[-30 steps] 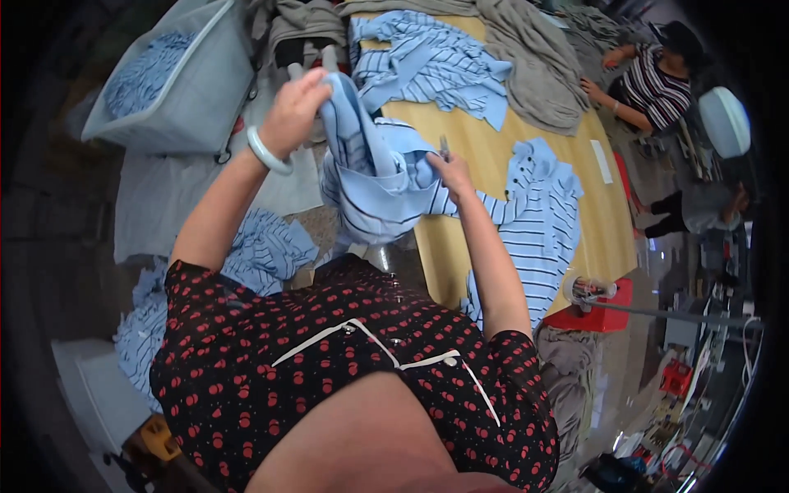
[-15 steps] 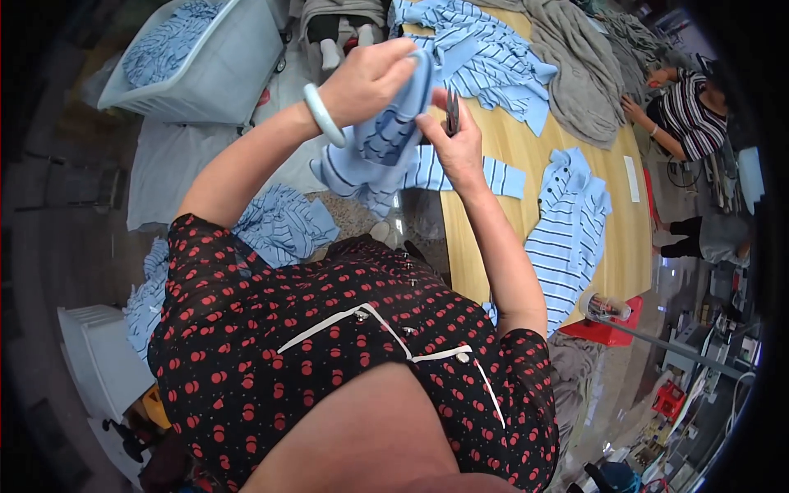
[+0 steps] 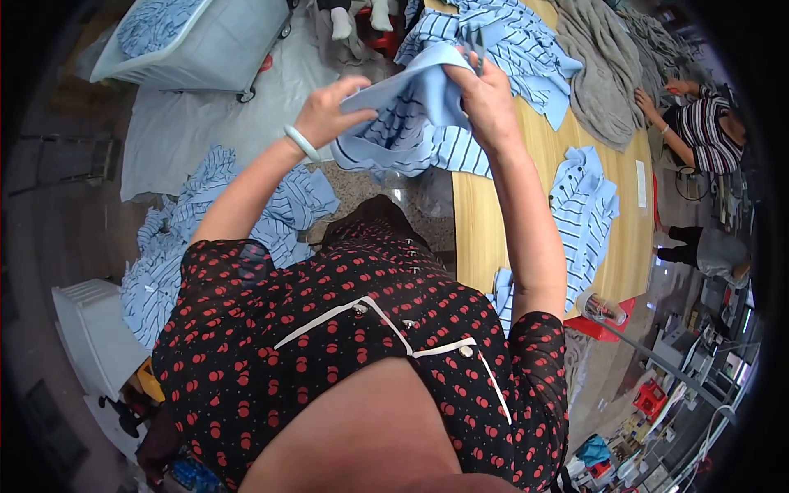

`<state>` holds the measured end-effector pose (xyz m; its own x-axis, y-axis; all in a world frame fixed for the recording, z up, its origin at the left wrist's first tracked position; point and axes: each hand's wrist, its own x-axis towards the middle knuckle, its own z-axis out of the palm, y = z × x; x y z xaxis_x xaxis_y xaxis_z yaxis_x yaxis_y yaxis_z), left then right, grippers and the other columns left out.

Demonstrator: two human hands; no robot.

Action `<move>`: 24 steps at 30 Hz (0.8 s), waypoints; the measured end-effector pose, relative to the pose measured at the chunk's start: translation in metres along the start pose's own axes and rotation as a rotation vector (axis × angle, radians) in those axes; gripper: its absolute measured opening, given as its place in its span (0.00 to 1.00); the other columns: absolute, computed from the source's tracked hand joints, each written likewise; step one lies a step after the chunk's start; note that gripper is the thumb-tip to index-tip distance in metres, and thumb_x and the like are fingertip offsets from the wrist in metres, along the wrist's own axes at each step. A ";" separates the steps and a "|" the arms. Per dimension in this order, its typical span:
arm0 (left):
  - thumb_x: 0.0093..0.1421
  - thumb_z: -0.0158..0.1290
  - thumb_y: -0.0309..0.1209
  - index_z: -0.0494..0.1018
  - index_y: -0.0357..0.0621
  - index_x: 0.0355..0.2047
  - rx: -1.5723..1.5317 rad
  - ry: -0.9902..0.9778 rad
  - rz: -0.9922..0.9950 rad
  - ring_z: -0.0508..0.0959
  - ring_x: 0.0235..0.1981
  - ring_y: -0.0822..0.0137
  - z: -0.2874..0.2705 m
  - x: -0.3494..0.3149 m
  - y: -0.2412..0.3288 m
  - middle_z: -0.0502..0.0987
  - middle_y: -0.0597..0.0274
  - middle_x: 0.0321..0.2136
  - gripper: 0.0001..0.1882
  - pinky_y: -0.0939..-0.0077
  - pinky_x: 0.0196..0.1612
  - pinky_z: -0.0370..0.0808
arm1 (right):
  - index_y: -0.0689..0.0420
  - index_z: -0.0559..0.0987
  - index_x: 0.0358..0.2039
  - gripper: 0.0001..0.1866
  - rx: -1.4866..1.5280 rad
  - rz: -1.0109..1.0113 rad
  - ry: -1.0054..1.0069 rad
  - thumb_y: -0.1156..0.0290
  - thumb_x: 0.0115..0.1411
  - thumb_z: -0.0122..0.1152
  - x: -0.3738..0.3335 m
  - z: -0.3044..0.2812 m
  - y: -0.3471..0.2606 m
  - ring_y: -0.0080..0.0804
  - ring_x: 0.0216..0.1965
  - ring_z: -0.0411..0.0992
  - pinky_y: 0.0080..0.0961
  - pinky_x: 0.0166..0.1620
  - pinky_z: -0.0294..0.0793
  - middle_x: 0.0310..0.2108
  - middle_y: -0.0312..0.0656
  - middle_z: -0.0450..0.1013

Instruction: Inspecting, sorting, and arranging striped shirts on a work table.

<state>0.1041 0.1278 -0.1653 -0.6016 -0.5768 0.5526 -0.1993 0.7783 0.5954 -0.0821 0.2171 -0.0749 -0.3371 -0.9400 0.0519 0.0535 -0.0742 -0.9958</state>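
A blue knit garment [image 3: 399, 123] with dark stripes and a plain light-blue band is stretched between my hands, in front of the table's left edge. My left hand [image 3: 330, 115], with a pale bangle at the wrist, pinches the left end of the band between thumb and fingers. At the other end, my right hand [image 3: 491, 103] grips the band, its thumb along the cloth. Dark thread snips [image 3: 477, 48] stick up from that same hand, partly hidden by its fingers. The garment's lower part hangs in folds toward the table.
Beyond my right hand lies a heap of striped garments [image 3: 526, 62] beside grey cloth [image 3: 598, 70]. A folded striped shirt [image 3: 582, 218] and a clear cup [image 3: 604, 309] are nearer. Striped clothes [image 3: 234, 205] pile at left, below a wheeled bin [image 3: 205, 53]. A co-worker [image 3: 703, 135] stands at right.
My hands have moved apart, the left one downward and leftward, the right one upward and rightward. The garment's bunched band is now spread out between them. The snips remain in my right hand.
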 end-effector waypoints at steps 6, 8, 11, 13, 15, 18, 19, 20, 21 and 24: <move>0.48 0.49 0.32 0.70 0.38 0.31 0.135 -0.265 -0.444 0.74 0.26 0.64 0.011 -0.027 -0.040 0.73 0.50 0.22 0.11 0.72 0.29 0.68 | 0.57 0.73 0.30 0.07 0.020 -0.096 -0.077 0.71 0.49 0.53 0.018 0.027 -0.023 0.11 0.20 0.61 0.10 0.23 0.59 0.21 0.26 0.66; 0.47 0.47 0.24 0.69 0.40 0.31 0.001 -0.121 -0.302 0.72 0.26 0.53 -0.007 -0.020 -0.069 0.72 0.50 0.23 0.08 0.69 0.30 0.68 | 0.60 0.74 0.28 0.08 -0.091 -0.022 -0.114 0.69 0.49 0.51 0.023 0.027 -0.049 0.15 0.17 0.61 0.14 0.22 0.59 0.17 0.31 0.67; 0.48 0.45 0.23 0.69 0.41 0.30 0.202 0.375 -0.179 0.73 0.23 0.56 -0.054 0.027 -0.096 0.72 0.51 0.20 0.07 0.71 0.29 0.68 | 0.59 0.73 0.30 0.08 -0.593 -0.400 -0.085 0.73 0.48 0.50 0.033 0.005 -0.066 0.20 0.19 0.63 0.15 0.24 0.61 0.18 0.36 0.67; 0.50 0.44 0.26 0.69 0.41 0.31 0.271 0.477 -0.386 0.73 0.25 0.60 -0.101 0.043 -0.077 0.73 0.52 0.22 0.08 0.72 0.30 0.68 | 0.57 0.72 0.31 0.11 -0.983 -0.781 0.041 0.74 0.44 0.52 0.058 -0.007 -0.041 0.35 0.18 0.66 0.24 0.25 0.64 0.17 0.49 0.65; 0.50 0.44 0.28 0.69 0.43 0.32 0.347 0.386 -0.482 0.73 0.26 0.64 -0.116 0.055 -0.061 0.72 0.51 0.24 0.08 0.74 0.31 0.67 | 0.57 0.72 0.32 0.11 -1.084 -0.526 -0.014 0.74 0.44 0.52 0.062 -0.027 -0.021 0.35 0.20 0.68 0.25 0.26 0.65 0.18 0.49 0.67; 0.49 0.45 0.28 0.68 0.44 0.32 0.421 0.162 -0.240 0.72 0.23 0.63 -0.118 0.056 -0.071 0.70 0.49 0.21 0.08 0.74 0.29 0.67 | 0.56 0.73 0.33 0.13 -1.081 -0.372 -0.047 0.74 0.44 0.52 0.066 -0.054 0.008 0.34 0.20 0.68 0.24 0.26 0.65 0.20 0.49 0.68; 0.48 0.45 0.28 0.69 0.46 0.32 0.508 0.174 -0.184 0.72 0.20 0.63 -0.127 0.060 -0.071 0.69 0.49 0.19 0.09 0.73 0.26 0.67 | 0.55 0.73 0.34 0.13 -1.074 -0.451 -0.081 0.73 0.44 0.52 0.072 -0.064 0.016 0.33 0.19 0.69 0.24 0.26 0.65 0.21 0.49 0.69; 0.48 0.46 0.27 0.69 0.46 0.33 0.585 0.209 -0.167 0.72 0.19 0.64 -0.146 0.068 -0.071 0.70 0.50 0.18 0.10 0.74 0.25 0.67 | 0.56 0.73 0.35 0.13 -1.059 -0.496 -0.035 0.74 0.45 0.51 0.077 -0.067 0.008 0.27 0.18 0.67 0.21 0.26 0.65 0.21 0.45 0.71; 0.47 0.47 0.26 0.70 0.46 0.33 0.690 0.255 -0.168 0.72 0.18 0.65 -0.178 0.074 -0.055 0.70 0.50 0.17 0.11 0.75 0.23 0.67 | 0.57 0.73 0.35 0.13 -1.034 -0.533 -0.002 0.74 0.45 0.51 0.081 -0.055 -0.023 0.23 0.18 0.65 0.19 0.26 0.64 0.19 0.42 0.70; 0.44 0.48 0.21 0.72 0.39 0.32 0.721 0.744 0.332 0.72 0.18 0.73 -0.213 0.122 0.012 0.74 0.59 0.17 0.12 0.81 0.23 0.69 | 0.60 0.73 0.34 0.11 -0.839 -0.684 0.279 0.73 0.49 0.51 0.058 -0.060 -0.115 0.13 0.17 0.60 0.12 0.21 0.60 0.17 0.30 0.68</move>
<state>0.1930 0.0136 0.0336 -0.1380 -0.1273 0.9822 -0.6663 0.7457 0.0030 -0.1644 0.1915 0.0381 -0.2575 -0.6721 0.6942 -0.8398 -0.1997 -0.5048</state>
